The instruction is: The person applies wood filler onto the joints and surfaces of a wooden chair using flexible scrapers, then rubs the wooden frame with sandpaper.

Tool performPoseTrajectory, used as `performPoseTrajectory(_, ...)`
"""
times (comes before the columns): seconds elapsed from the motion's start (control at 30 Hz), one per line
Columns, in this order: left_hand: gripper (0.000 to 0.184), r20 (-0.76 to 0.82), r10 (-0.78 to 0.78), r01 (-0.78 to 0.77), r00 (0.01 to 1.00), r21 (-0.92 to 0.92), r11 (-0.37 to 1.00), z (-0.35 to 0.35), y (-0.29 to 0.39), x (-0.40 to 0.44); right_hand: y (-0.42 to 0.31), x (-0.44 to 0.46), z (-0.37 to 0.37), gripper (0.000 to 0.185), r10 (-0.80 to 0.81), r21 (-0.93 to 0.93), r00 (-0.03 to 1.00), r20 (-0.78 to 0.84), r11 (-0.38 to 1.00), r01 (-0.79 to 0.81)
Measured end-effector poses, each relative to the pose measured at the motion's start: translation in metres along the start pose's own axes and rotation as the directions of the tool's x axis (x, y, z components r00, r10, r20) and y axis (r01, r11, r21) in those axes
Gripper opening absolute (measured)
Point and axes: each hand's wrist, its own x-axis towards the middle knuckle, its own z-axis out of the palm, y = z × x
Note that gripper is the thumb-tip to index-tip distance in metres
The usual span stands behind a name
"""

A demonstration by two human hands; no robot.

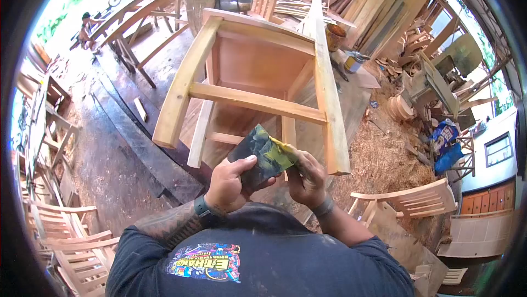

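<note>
In front of my chest both hands hold a worn sheet of sandpaper (257, 157), dark grey with a yellow-green part that is creased and bent up on the right. My left hand (228, 184) grips its left side, thumb on top. The right hand (306, 179) pinches the yellow edge between thumb and fingers. Just beyond them, an unpainted wooden chair (258, 102) lies tipped over with its legs toward me. The sandpaper's top corner is in front of the chair's lower part in view; whether they touch, I cannot tell.
Long dark boards (137, 138) lie to the left. A small can (355, 61) and a rusty orange container (335, 36) stand right of the chair. Wood shavings (379, 160) cover the ground there. Wooden chairs (77, 253) are at lower left. A person (87, 31) sits far off.
</note>
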Motion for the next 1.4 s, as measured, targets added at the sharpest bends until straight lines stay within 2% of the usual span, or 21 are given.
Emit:
performPoseTrajectory(0.13,0.034,0.047,0.114,-0.117,0.992,0.064,0.991,-0.009,0.007,-0.003,-0.005,0.014,-0.002,0.068,-0.073,-0.182,0.966,0.249,0.976,0.121)
performPoseTrajectory(0.23,0.034,0.040,0.175,-0.177,0.984,0.056,0.983,-0.019,0.003,-0.004,0.001,0.013,0.000,0.071,0.128,-0.312,0.910,0.394,0.950,0.002)
performPoseTrajectory(0.37,0.034,0.037,0.206,-0.208,0.978,0.053,0.977,-0.029,0.010,-0.002,0.019,-0.004,0.009,0.049,0.235,-0.388,0.852,0.467,0.921,-0.041)
performPoseTrajectory(0.43,0.033,0.039,0.188,-0.190,0.981,0.043,0.981,-0.037,0.015,0.006,0.046,-0.017,0.021,0.042,0.390,-0.024,0.836,0.386,0.910,-0.413)
performPoseTrajectory(0.47,0.036,0.091,0.243,-0.258,0.966,0.240,0.936,-0.058,0.010,0.017,0.059,-0.024,0.025,0.039,0.470,0.170,0.801,0.372,0.813,-0.556)
performPoseTrajectory(0.57,0.037,0.147,0.244,-0.284,0.959,0.553,0.783,-0.106,-0.005,0.040,0.080,-0.026,0.022,0.031,0.534,0.045,0.784,0.315,0.817,-0.575)
performPoseTrajectory(0.6,0.033,0.080,0.168,-0.185,0.983,0.520,0.834,-0.099,0.002,0.036,0.042,0.007,0.016,0.037,0.314,-0.019,0.914,0.257,0.947,-0.320)
performPoseTrajectory(0.67,0.031,-0.080,0.022,0.024,0.997,0.528,0.849,-0.089,0.015,0.029,0.048,0.019,0.009,0.042,0.101,-0.109,0.930,0.353,0.992,-0.067)
performPoseTrajectory(0.7,0.030,-0.045,0.058,-0.015,0.997,0.648,0.762,-0.095,0.013,0.032,0.050,0.022,0.006,0.044,-0.005,-0.143,0.915,0.403,0.987,0.068)
performPoseTrajectory(0.77,0.028,0.053,0.114,-0.106,0.992,0.841,0.531,-0.108,0.008,0.042,0.053,0.024,0.007,0.048,0.033,-0.206,0.863,0.505,0.975,0.084)
performPoseTrajectory(0.87,0.025,-0.062,0.019,0.034,0.998,0.756,0.654,-0.083,0.018,0.043,0.060,0.017,0.012,0.042,0.065,-0.204,0.817,0.572,0.977,0.065)
performPoseTrajectory(0.93,0.023,-0.052,0.117,-0.021,0.992,0.836,0.549,-0.091,0.013,0.053,0.060,0.012,0.011,0.039,0.078,-0.164,0.799,0.596,0.986,0.027)
performPoseTrajectory(1.0,0.022,0.147,0.270,-0.206,0.952,0.957,0.202,-0.112,0.002,0.068,0.054,0.008,0.008,0.037,0.123,-0.181,0.779,0.615,0.983,-0.012)
performPoseTrajectory(1.03,0.022,0.355,0.308,-0.335,0.883,0.935,-0.115,-0.121,0.000,0.075,0.051,0.006,0.006,0.036,0.147,-0.191,0.769,0.622,0.981,-0.033)
performPoseTrajectory(1.1,0.022,0.349,0.342,-0.321,0.872,0.937,-0.137,-0.128,-0.002,0.086,0.052,0.000,0.002,0.030,0.186,-0.183,0.730,0.657,0.979,-0.085)
performPoseTrajectory(1.13,0.022,0.124,0.341,-0.189,0.932,0.968,0.163,-0.113,0.004,0.088,0.054,-0.004,0.001,0.028,0.204,-0.180,0.710,0.674,0.978,-0.109)
performPoseTrajectory(1.17,0.023,-0.097,0.271,-0.035,0.958,0.895,0.445,-0.104,0.008,0.089,0.059,-0.012,0.003,0.028,0.273,-0.056,0.745,0.609,0.951,-0.303)
performPoseTrajectory(1.23,0.028,-0.162,0.218,-0.081,0.963,0.594,0.801,-0.117,0.004,0.099,0.075,-0.030,0.013,0.030,0.435,0.236,0.753,0.493,0.767,-0.597)
performPoseTrajectory(1.3,0.032,-0.263,0.100,0.002,0.960,0.362,0.932,-0.108,0.007,0.090,0.080,-0.037,0.026,0.033,0.588,0.395,0.755,0.291,0.645,-0.654)
performPoseTrajectory(1.37,0.032,-0.048,0.226,-0.170,0.973,0.511,0.842,-0.123,-0.014,0.088,0.077,-0.040,0.037,0.036,0.678,0.487,0.717,0.161,0.577,-0.656)
performPoseTrajectory(1.4,0.030,-0.144,0.127,-0.075,0.981,0.325,0.943,-0.109,-0.018,0.085,0.070,-0.039,0.041,0.036,0.694,0.496,0.708,0.129,0.574,-0.652)
